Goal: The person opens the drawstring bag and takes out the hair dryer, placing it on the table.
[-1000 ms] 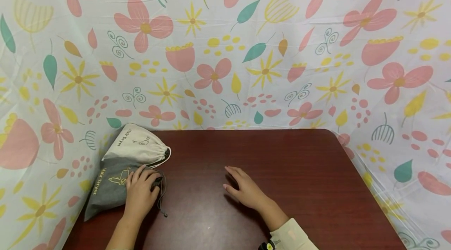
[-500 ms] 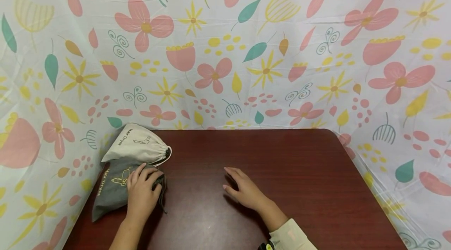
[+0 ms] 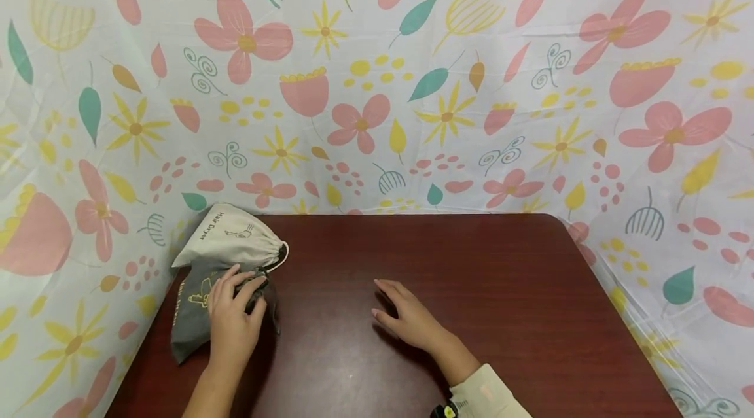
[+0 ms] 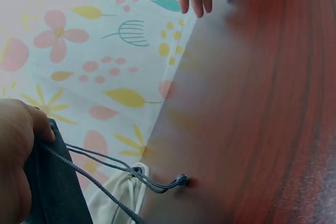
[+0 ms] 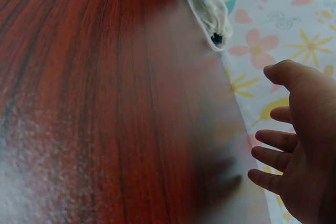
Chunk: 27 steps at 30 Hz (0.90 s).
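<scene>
A cream pouch point(image 3: 230, 238) sits just beyond the grey drawstring bag point(image 3: 194, 323), yellow-printed, at the counter's point(image 3: 501, 294) left; your left hand point(image 3: 232, 323) pinches the bag, your right hand point(image 3: 412, 321) spreads loosely.

A floral cloth point(image 3: 360, 143) is filling the upper frame of the head view and running down both side edges, its white ground carrying pink, yellow and teal flowers and leaves. Below, a red-brown table point(image 3: 501, 300) is spreading across the lower middle, rounding off at its far right corner and catching pale glare near bottom centre. Left of centre, a cream bag point(image 3: 235, 249) is lying at the table's far left, showing "Hair Dryer" lettering point(image 3: 213, 226), its mouth pointing right and a white cord point(image 3: 288, 252) looping there. Upper right in the right-wrist view, a dark bit point(image 5: 217, 39), perhaps a stopper, is sitting at that mouth.
</scene>
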Tool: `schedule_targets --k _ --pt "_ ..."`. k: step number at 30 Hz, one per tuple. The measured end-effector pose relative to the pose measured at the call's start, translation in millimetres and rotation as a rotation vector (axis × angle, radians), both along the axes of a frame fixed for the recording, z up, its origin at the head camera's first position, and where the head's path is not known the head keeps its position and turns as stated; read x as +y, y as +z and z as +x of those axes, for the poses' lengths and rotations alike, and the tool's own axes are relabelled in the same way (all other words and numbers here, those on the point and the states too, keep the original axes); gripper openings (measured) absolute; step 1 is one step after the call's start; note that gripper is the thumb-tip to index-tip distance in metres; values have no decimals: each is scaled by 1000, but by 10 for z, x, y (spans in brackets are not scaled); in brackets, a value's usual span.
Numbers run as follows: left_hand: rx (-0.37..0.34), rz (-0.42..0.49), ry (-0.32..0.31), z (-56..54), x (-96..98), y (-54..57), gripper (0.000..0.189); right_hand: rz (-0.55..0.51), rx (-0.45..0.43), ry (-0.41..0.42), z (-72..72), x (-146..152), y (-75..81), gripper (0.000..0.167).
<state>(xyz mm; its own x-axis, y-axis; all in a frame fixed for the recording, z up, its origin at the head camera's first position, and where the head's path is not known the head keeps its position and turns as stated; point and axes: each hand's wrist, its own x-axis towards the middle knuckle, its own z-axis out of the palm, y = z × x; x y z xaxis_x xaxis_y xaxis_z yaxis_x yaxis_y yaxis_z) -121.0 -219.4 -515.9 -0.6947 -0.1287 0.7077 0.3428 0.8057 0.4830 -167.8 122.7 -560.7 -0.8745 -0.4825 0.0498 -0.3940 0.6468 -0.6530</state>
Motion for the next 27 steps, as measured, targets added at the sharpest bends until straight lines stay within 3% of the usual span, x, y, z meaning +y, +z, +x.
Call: schedule_targets --k 4,17,27 --pt "54 53 -13 9 1 66 37 8 1 6 -7 -10 -9 68" --pt "91 117 -1 61 30 176 38 17 14 34 -22 -40 -8 67" --pt "47 165 -13 174 108 395 33 21 6 46 -13 -87 2 66"
